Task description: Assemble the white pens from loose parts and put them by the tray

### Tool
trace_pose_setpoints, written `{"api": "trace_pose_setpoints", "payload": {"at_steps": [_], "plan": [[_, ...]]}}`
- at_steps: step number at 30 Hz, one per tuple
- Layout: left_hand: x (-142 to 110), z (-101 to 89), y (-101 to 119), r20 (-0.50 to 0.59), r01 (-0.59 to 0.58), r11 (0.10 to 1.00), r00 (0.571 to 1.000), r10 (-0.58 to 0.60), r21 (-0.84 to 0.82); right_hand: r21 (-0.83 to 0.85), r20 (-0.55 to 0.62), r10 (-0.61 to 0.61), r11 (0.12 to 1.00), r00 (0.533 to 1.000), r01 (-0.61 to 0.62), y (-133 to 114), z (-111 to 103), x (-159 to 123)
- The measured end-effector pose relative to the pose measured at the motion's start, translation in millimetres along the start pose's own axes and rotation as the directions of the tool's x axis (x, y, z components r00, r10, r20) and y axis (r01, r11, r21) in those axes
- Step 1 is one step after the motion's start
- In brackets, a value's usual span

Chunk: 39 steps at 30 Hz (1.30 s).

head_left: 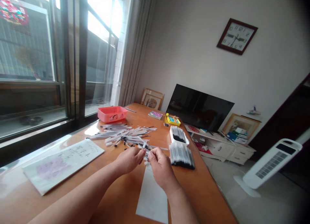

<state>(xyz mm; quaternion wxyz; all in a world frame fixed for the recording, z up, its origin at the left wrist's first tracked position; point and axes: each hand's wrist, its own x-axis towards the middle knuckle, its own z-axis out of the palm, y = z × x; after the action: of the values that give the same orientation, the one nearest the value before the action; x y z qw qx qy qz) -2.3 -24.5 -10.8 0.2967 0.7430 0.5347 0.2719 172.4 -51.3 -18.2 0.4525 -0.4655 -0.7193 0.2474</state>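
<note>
Over the near middle of the table, my left hand [131, 159] is closed, thumb and forefinger pinching a thin whitish pen part [144, 145]. My right hand [160, 167] is right beside it, its thumb and forefinger also pinched together; what they grip is too small and hidden to make out. Just beyond both hands lies a loose pile of white and clear pen barrels [129, 134] with small black pieces among them. Under the right wrist is a white sheet of paper [152, 195]. Black-ended clear pens [182, 156] lie in a neat stack to the right.
A white box [184, 143] holds more pens behind the stack. A pink plastic basket [112, 115] stands at the far left, a writing booklet [65, 164] nearer. A yellow box [173, 119] and a small book [155, 115] lie toward the far end of the wooden table [116, 198].
</note>
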Motion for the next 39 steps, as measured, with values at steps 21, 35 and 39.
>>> {"api": "trace_pose_setpoints", "payload": {"at_steps": [21,35,39], "plan": [[0.1,0.7,0.1,0.030,-0.009,0.999,1.000,0.008,0.033,-0.160,0.029,0.035,0.987,0.999,-0.030,5.8,-4.1,2.6],[-5.4,-1.0,5.4,0.126,-0.021,0.984,0.991,0.044,-0.175,-0.242,-0.062,0.028,0.969,0.998,-0.042,13.1,0.9,5.1],[-9.1,-4.6,6.3,0.220,0.038,0.946,0.975,0.036,-0.323,-0.094,-0.058,0.109,0.989,0.992,-0.114,14.9,-5.8,7.0]]}}
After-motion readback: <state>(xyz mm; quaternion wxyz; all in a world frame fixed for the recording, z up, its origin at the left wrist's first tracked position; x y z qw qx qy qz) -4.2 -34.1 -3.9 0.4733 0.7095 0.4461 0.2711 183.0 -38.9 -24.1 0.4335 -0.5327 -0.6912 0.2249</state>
